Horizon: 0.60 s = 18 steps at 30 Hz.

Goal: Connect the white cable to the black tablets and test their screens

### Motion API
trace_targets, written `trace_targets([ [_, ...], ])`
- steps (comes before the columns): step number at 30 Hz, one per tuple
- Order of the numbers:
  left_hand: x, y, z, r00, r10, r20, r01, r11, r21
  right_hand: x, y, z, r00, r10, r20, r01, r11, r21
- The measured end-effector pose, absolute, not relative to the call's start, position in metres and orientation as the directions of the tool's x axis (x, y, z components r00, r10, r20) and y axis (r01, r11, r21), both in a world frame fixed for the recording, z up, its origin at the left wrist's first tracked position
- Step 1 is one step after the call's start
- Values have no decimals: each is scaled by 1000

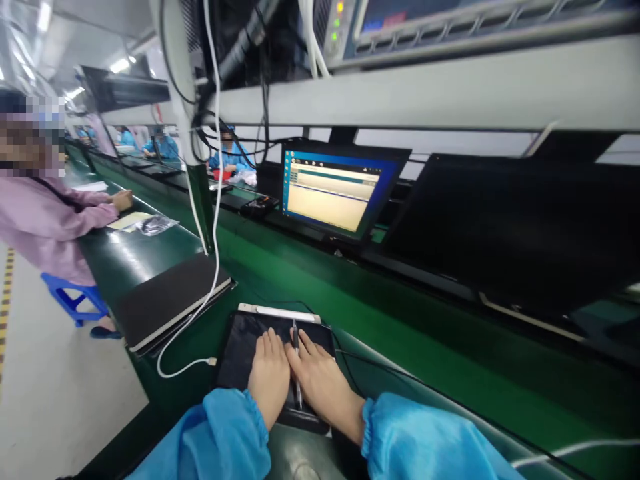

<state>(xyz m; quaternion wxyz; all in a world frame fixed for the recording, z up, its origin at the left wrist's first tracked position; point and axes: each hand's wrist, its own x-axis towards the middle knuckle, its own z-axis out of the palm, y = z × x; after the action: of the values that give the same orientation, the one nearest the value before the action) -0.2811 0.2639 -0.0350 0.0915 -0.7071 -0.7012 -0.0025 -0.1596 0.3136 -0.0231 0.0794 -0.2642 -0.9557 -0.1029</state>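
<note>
A black tablet-like device [240, 350] lies on the green bench in front of me, its screen dark. My left hand [270, 370] rests flat on it, palm down, with the fingers stretched forward. Just beside it, my right hand [320, 377] also lies palm down on the device. A slim pen [299, 397] runs lengthwise between the thumb and forefinger of my right hand, its middle partly covered by the thumb. Along the far edge of the device sits a narrow white bar [280, 313].
A black notebook [170, 300] lies to the left, crossed by a white cable [173, 375]. Beyond are a lit monitor [330, 193] and a dark monitor [515, 233] under a grey shelf [425, 107]. A co-worker in a pink sleeve [95, 220] sits left, near a blue stool [75, 297].
</note>
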Motion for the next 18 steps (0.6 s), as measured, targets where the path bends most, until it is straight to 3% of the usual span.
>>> trace_targets([
  [5, -271, 264, -28, -46, 992, 120, 993, 59, -106, -165, 309, -10, -835, 536, 122, 549, 826, 130],
  [10, -275, 258, -9, -80, 979, 187, 996, 83, -10, -167, 307, 27, -807, 590, 5, 587, 804, -95],
  [13, -276, 236, 4, -29, 956, 291, 997, 7, 76, -154, 277, 52, -786, 603, 136, 578, 795, -182],
  [16, -255, 196, 5, 26, 911, 411, 983, -98, 156, -117, 217, 61, -769, 528, 361, 373, 828, -418],
  [18, -228, 165, -1, 96, 871, 481, 958, -213, 194, -79, 171, 57, -774, 480, 413, 286, 847, -448],
])
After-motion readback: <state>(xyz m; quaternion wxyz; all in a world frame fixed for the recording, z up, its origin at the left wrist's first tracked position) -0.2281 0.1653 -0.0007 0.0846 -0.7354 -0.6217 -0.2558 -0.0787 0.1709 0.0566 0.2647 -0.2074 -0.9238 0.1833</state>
